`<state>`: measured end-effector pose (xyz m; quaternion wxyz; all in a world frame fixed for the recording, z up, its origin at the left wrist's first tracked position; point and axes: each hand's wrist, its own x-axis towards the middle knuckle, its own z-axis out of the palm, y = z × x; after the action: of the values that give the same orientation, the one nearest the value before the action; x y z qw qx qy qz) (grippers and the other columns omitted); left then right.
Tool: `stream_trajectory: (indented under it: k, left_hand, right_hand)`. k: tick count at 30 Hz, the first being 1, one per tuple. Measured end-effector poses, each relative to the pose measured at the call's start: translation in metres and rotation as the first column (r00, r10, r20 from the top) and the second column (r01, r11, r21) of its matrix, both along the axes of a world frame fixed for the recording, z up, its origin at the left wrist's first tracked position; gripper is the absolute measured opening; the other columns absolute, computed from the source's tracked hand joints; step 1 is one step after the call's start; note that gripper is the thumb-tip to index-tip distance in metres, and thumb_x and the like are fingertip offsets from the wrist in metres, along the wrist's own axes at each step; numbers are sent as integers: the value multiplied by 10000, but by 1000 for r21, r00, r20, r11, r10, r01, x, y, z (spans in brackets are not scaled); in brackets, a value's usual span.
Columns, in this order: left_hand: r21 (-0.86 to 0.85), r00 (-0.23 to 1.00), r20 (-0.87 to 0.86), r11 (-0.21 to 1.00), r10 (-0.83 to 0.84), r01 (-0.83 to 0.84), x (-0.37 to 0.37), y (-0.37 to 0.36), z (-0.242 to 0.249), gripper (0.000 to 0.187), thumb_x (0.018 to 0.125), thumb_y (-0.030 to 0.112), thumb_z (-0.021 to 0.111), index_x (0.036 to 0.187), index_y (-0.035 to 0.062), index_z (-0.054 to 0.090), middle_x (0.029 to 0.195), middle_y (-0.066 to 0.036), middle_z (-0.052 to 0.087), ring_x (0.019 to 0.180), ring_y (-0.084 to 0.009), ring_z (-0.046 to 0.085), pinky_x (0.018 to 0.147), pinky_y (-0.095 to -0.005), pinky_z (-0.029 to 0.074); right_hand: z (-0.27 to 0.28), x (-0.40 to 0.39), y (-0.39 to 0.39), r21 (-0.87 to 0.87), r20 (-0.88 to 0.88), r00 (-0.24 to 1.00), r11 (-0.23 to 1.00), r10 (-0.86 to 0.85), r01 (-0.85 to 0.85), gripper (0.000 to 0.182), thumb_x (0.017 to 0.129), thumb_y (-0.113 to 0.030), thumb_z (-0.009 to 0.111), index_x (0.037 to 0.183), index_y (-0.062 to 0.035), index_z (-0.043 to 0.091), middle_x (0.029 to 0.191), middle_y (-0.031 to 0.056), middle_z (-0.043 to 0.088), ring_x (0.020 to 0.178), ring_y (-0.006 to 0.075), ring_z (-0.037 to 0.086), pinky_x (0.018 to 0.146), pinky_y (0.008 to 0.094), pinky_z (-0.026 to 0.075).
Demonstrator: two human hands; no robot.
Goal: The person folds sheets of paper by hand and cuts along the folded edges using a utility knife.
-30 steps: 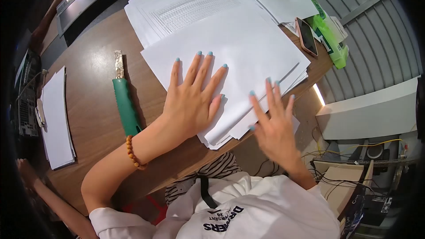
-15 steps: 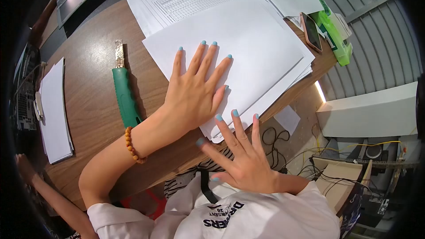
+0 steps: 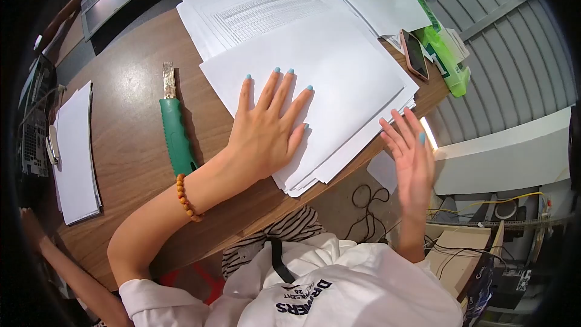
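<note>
My left hand lies flat with spread fingers on the top sheet of a stack of white paper. A beaded bracelet circles that wrist. My right hand is raised at the stack's right edge, palm turned partly up, fingers extended and holding nothing. Whether its fingertips touch the sheets I cannot tell. Beside my left forearm lies a green-handled tool with a worn metal blade. Printed sheets with a table show beyond the top sheet.
A clipped paper stack and a keyboard are at the left. A phone and green packaging lie at the right edge. Another person's arm shows lower left. Cables lie on the floor.
My right hand has moved right and up from the stack's near corner to its right edge, and has turned over. My left hand stays flat on the paper.
</note>
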<state>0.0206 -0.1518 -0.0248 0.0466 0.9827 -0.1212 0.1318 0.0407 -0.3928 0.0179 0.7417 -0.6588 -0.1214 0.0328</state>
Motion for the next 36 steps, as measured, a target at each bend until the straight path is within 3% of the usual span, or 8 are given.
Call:
stream_trajectory:
  k: [10,12,17,20,22,28,32,36]
  left_hand:
    - [-4,1000,-21,1000,-11,11,2,3,-7,525,924,341,333,1405,146,254,1444,-185,224,1359,-345,155,1076,-565,93]
    - [-12,999,-41,1000,-17,17,2,4,-5,535,931,354,333,1411,137,240,1444,-193,217,1360,-350,149,1072,-571,90]
    - [-467,971,222,884,90,25,22,32,38,747,893,310,505,1398,-53,90,1447,-261,147,1342,-400,162,1055,-544,191]
    - [-532,736,653,798,175,282,28,68,79,866,788,232,686,1406,-15,132,1426,-285,184,1347,-327,200,1086,-448,215]
    - [-422,726,685,845,60,328,20,95,90,854,748,212,715,1399,29,193,1434,-240,209,1328,-329,245,1087,-462,215]
    - [262,732,403,836,-549,482,-22,86,93,385,739,143,649,1122,138,607,1187,-73,585,1154,-218,518,1035,-423,358]
    - [269,755,287,806,-589,527,-46,72,66,340,756,135,626,1095,118,610,1162,-68,600,1075,-206,573,968,-377,443]
    - [2,849,-4,849,-528,528,-53,69,51,366,755,135,624,1121,136,615,1080,-43,644,961,-195,635,868,-333,519]
  right_hand:
    - [-16,101,-31,325,-379,781,862,496,-390,373,895,-154,540,1195,59,479,1102,156,565,884,185,555,742,269,437]
    - [-10,95,15,-449,23,992,888,126,-102,208,862,-124,591,987,42,591,870,66,604,764,96,514,620,243,414]
    - [55,104,23,-479,334,943,863,10,161,133,858,-112,595,853,14,637,748,32,601,672,76,488,608,231,394]
    - [81,92,19,-929,367,889,166,273,332,112,820,-45,613,909,-27,680,890,85,656,813,193,599,786,284,455]
    - [75,79,31,-467,854,330,872,402,146,166,759,1,620,886,-68,702,1022,101,654,1068,317,566,952,394,426]
    - [48,48,-8,-542,840,225,783,494,304,207,716,-111,645,899,-179,713,1082,28,645,1192,307,478,1040,454,345]
    - [26,27,-22,-607,768,125,651,628,456,211,707,-120,654,900,-186,707,1062,29,651,1131,268,539,1003,437,395]
    - [-16,26,-24,-803,578,416,580,703,135,243,731,-47,639,962,-112,676,1045,76,651,1024,239,608,932,441,448]
